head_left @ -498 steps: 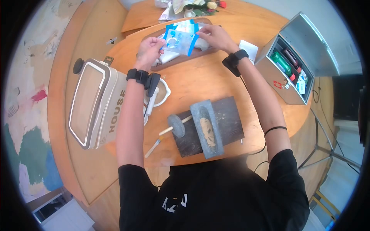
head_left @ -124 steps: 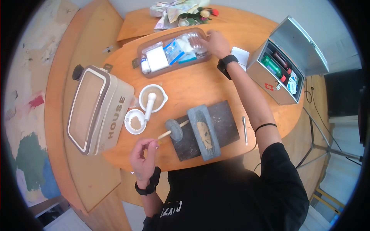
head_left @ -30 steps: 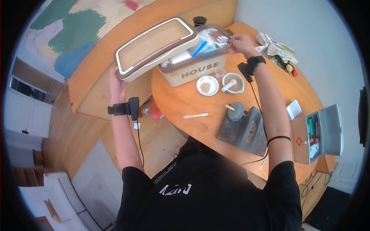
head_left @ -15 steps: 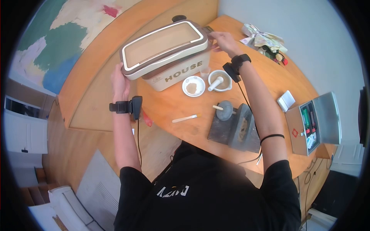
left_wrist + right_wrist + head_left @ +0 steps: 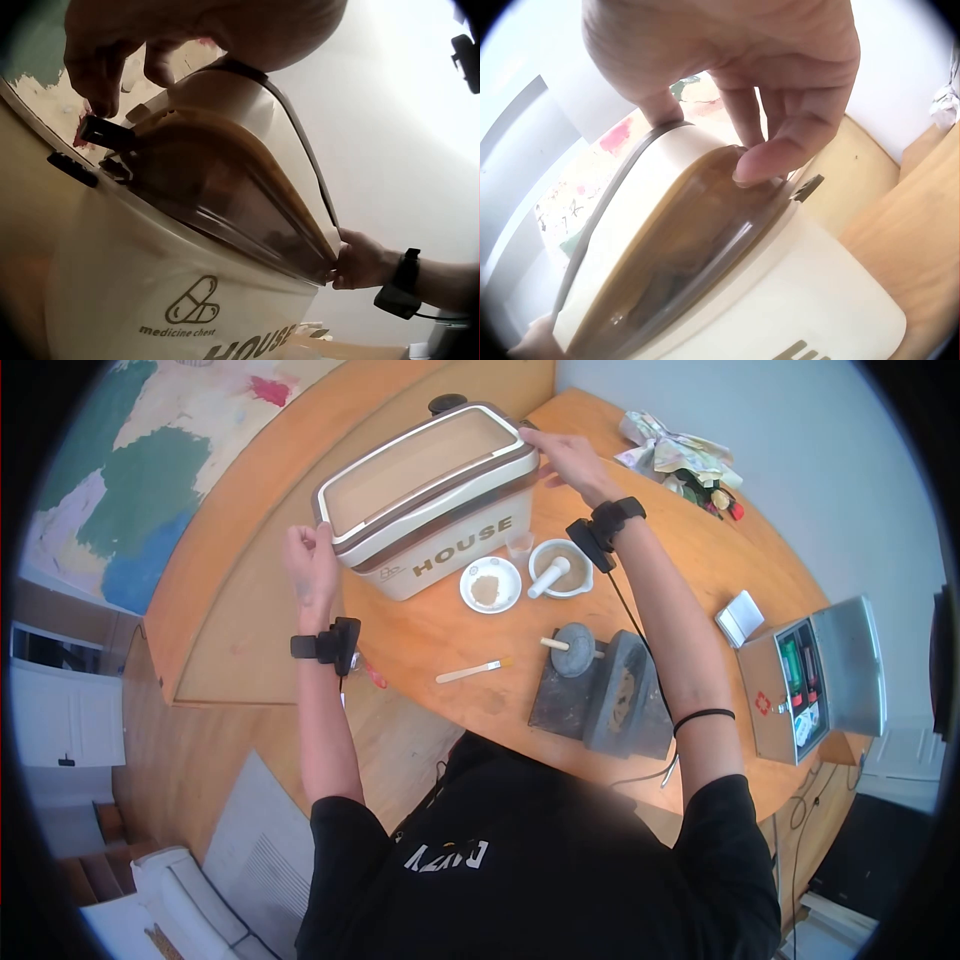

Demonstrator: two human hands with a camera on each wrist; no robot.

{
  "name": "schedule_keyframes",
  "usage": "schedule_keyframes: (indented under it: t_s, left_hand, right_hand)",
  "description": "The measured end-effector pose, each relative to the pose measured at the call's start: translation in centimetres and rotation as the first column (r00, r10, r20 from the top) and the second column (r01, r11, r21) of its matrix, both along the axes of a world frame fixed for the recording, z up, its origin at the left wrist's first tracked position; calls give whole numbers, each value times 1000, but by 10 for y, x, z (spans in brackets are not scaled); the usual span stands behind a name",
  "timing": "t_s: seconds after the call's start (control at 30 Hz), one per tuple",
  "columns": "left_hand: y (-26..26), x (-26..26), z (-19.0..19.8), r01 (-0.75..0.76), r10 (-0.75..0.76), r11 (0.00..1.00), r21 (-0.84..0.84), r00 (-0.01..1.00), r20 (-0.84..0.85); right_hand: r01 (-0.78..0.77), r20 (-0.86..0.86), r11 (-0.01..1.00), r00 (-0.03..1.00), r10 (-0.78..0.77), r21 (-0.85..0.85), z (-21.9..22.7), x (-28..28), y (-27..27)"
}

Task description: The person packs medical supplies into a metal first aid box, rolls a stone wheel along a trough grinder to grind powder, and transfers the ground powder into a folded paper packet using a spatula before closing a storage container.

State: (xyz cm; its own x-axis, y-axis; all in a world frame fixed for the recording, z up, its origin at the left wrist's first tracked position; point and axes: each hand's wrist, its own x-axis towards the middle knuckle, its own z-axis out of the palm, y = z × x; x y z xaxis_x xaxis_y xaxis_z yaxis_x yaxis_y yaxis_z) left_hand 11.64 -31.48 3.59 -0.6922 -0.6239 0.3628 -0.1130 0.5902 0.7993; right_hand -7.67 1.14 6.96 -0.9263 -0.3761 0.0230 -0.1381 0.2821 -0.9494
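Note:
The beige medicine chest (image 5: 465,555), marked HOUSE, stands on the table with its cream-and-brown lid (image 5: 420,470) over it. Between lid and chest body is the translucent brown tray (image 5: 202,172). At the lid's left end is my left hand (image 5: 312,565), with curled fingers and one fingertip at the dark latch (image 5: 109,133). My right hand (image 5: 580,460) grips the other end, its thumb on the lid's rim and a fingertip against the tray's side. Another latch (image 5: 808,188) sticks out from the chest below those fingers. The contents inside are hidden by the lid.
In front of the chest are a small dish of powder (image 5: 490,585), a mortar with pestle (image 5: 560,570) and a brush (image 5: 474,671). A stone grinding trough (image 5: 625,700) lies nearer me. An open metal case (image 5: 785,700) stands right; wrapped flowers (image 5: 690,460) lie behind.
Earlier my hands held a packet over the separate tray. A second ago the tray sat in the chest, with the lid raised at an angle; now the lid has come down over it.

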Motion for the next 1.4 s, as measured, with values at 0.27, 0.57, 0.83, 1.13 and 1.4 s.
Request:
schedule_keyframes:
  t_s: [0.27,0.57,0.83,1.13,1.4]
  left_hand:
    - [15,-2,-1,56,-46,995,77,991,-128]
    - [26,11,4,92,-79,991,94,988,-129]
    - [32,3,7,116,-105,991,65,982,-158]
    - [25,0,7,232,-206,966,113,957,-204]
    - [23,-1,1,220,-206,974,55,961,-184]
  right_hand:
    - [-7,-93,999,996,10,32,-4,-6,0]
    - [-4,-266,991,963,39,134,-6,8,3]
    - [2,-238,995,971,23,102,-5,12,-3]
    - [-11,-230,999,973,23,50,6,26,-2]
    - [23,-182,995,983,-5,100,-2,18,-5]
